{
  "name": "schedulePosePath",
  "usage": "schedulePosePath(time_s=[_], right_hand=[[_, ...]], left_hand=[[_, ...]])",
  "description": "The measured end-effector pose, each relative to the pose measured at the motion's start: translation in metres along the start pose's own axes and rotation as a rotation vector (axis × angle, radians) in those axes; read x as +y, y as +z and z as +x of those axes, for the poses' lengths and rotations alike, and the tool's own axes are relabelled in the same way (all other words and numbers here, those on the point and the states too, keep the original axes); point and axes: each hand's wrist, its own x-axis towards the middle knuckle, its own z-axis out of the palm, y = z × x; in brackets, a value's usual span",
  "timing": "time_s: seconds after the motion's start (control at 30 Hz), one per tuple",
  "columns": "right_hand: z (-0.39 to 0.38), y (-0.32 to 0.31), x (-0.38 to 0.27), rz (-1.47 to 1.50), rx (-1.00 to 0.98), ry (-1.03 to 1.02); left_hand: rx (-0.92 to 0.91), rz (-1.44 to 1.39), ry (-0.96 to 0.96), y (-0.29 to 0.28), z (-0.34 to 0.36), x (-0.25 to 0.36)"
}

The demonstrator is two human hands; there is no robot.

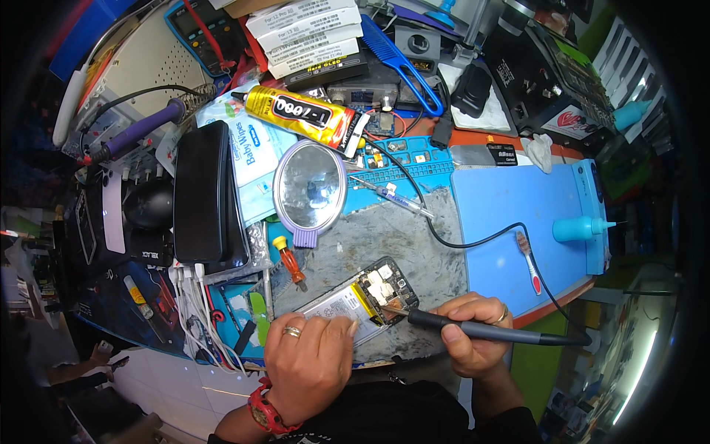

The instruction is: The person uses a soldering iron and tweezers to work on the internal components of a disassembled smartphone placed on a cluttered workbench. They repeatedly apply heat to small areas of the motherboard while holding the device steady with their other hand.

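An opened smartphone (401, 284) lies slantwise on the worn grey work mat (414, 229), its circuit board and silver battery (342, 305) bare. My left hand (309, 354), fingers curled, grips the phone's lower end and hides that part. In my right hand (477, 337), held like a pen, is a soldering iron (429, 320) with a dark handle. Its thin tip reaches the board near a copper-coloured patch; whether it touches I cannot tell. A black cable (444, 241) loops from the handle's rear across the mat. A small orange screwdriver (288, 264) with a yellow cap lies left of the phone.
Behind the phone are a round mirror (309, 185), a syringe (392, 196) and a yellow glue tube (299, 115). On the right, a blue pad (492, 200) bears a toothbrush (528, 263) and a teal bottle (573, 229). White cables (194, 296) hang at the left edge.
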Motion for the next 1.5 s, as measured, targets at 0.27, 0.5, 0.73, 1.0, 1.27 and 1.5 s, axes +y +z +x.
schedulePosePath(time_s=[0.27,0.5,0.73,1.0,1.27,1.5], right_hand=[[-0.0022,-0.0009,0.0002,0.012,0.025,0.025],[-0.0001,-0.0004,-0.0005,0.003,0.014,0.014],[0.0010,0.0008,-0.0013,-0.007,0.007,0.007],[-0.0045,-0.0002,0.0037,0.052,0.054,0.017],[-0.0026,-0.0004,0.0033,-0.004,0.024,-0.021],[-0.0026,-0.0007,0.0029,-0.003,0.016,-0.019]], left_hand=[[-0.009,0.013,0.003,0.0003,0.0003,0.0007],[-0.035,-0.004,-0.016,-0.0030,0.0022,0.0037],[0.013,0.010,0.014,0.0027,-0.0006,-0.0009],[-0.001,-0.001,0.000,0.0013,-0.0001,0.0001],[0.013,0.029,0.021,0.0037,-0.0010,-0.0006],[0.003,0.035,0.021,0.0039,-0.0009,0.0010]])
